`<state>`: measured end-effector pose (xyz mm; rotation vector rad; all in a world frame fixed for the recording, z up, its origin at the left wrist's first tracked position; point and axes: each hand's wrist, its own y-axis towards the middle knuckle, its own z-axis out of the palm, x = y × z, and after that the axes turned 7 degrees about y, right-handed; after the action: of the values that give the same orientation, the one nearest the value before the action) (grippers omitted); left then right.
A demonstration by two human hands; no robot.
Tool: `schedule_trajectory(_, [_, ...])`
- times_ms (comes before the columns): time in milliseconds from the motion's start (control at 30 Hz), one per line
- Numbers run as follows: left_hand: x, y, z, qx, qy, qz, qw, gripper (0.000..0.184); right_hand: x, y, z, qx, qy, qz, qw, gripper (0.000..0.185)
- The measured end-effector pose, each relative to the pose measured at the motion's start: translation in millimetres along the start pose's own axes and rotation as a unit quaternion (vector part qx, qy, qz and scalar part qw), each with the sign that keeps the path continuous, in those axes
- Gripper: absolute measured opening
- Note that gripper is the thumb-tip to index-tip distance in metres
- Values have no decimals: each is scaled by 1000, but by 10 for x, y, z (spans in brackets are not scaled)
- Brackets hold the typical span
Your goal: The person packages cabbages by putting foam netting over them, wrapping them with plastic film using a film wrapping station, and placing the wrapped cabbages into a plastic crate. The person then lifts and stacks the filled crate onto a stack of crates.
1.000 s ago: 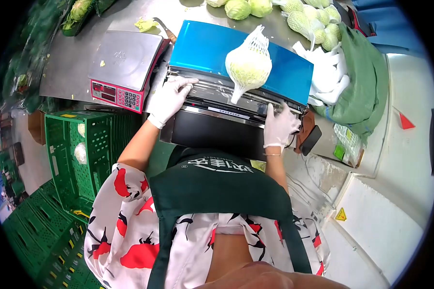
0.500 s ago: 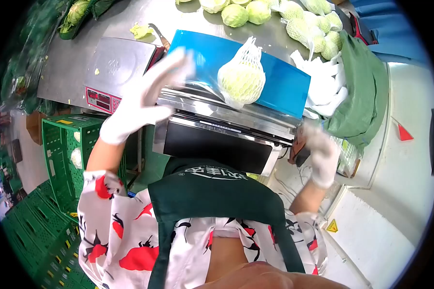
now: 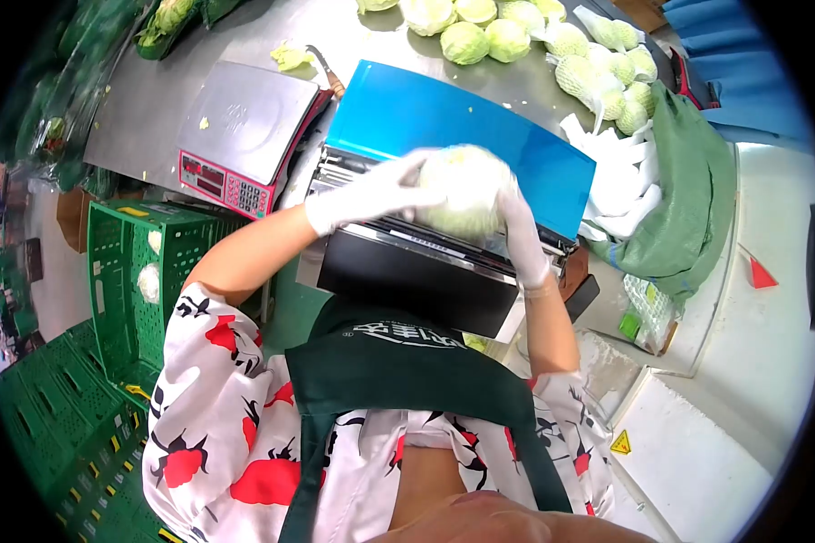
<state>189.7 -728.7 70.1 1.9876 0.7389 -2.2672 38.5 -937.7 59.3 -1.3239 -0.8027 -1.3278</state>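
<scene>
Between my two white-gloved hands is a pale green cabbage in a white foam net (image 3: pixel 466 192), slightly blurred. My left hand (image 3: pixel 376 192) grips its left side. Closed on the opposite side is my right hand (image 3: pixel 523 237). They hold it over the front of a wrapping machine with a blue top plate (image 3: pixel 539 163) and metal bars (image 3: pixel 398 231) along its near edge. The cabbage hides part of the plate and the bars, and the fingers behind it are partly out of sight.
Left of the machine stands a scale (image 3: pixel 240 127), with a wooden-handled knife (image 3: pixel 326 72) beside it. Bare cabbages (image 3: pixel 465 42) and netted cabbages (image 3: pixel 602 77) lie at the back. A green sack (image 3: pixel 693 195) holds white foam nets (image 3: pixel 616 176). Green crates (image 3: pixel 127 299) stand lower left.
Both hands were apart from the cabbage, which rested on the blue plate with its net gathered at the top. They have come together and gripped it, bringing it slightly nearer to me.
</scene>
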Motion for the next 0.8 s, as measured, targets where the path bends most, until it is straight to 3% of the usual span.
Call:
schedule_trajectory(133, [179,-808,443,116,-70,-95,986,69,96,-1030,277,77,3,182,980,55])
schedule_trajectory(167, [234,-970,547,135,-108,-142,975,67,-46,-1226,339,99,55,156,981,58])
schedule_trajectory(267, [671,-1082,617,175,-160,-243,941,73,-493,-1333,535,50,133,235,962,70])
schedule_trajectory(333, [951,-1030,600,141,-135,-253,948,78,-650,-1193,378,99,94,430,893,78])
schedule_trajectory(400, [1239,-986,519,150,-125,-311,930,84,-682,-1034,519,64,100,417,901,83])
schedule_trajectory(567, [1132,-1323,581,79,-218,-304,924,69,-937,-1282,293,102,267,461,840,59])
schedule_trajectory(600, [1223,-1438,596,52,-295,-246,922,50,-943,-1402,299,69,170,379,907,53])
schedule_trajectory(667, [1462,-1612,699,-63,-34,-121,990,39,-910,-1681,446,-5,-30,198,980,41])
schedule_trajectory(700, [1493,-1724,705,-101,162,-74,979,30,-957,-1793,502,-82,-245,24,966,24])
schedule_trajectory(733, [1543,-1753,777,-154,154,-42,975,20,-990,-1854,473,-125,-180,62,974,21])
schedule_trajectory(800, [1683,-1727,813,-212,98,17,972,25,-1018,-1956,347,-208,-47,132,968,22])
